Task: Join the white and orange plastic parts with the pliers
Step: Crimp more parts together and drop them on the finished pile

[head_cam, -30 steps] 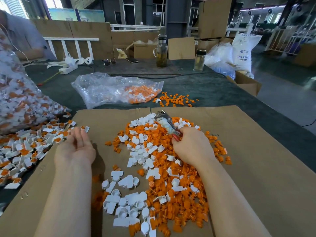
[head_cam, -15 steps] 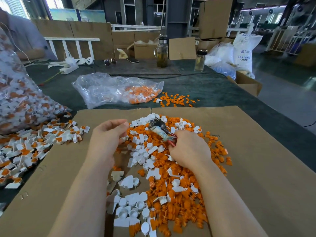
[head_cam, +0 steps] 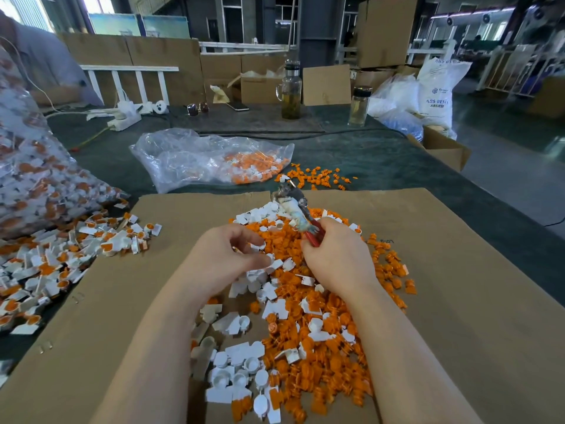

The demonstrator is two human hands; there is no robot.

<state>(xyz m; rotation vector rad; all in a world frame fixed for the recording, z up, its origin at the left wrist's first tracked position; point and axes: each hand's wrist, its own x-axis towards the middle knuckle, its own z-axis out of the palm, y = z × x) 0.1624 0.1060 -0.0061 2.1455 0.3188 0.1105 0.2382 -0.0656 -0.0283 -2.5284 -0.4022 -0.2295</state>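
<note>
White and orange plastic parts (head_cam: 293, 332) lie heaped on the cardboard sheet (head_cam: 458, 301), and over the heap the left hand (head_cam: 226, 261) curls its thumb and fingertips (head_cam: 260, 240) round a small white part (head_cam: 269, 257). The right hand (head_cam: 336, 258) clenches the red handles of the pliers (head_cam: 295, 209), whose head points away over the pile. Beyond lies a clear bag (head_cam: 195, 160) of orange pieces.
</note>
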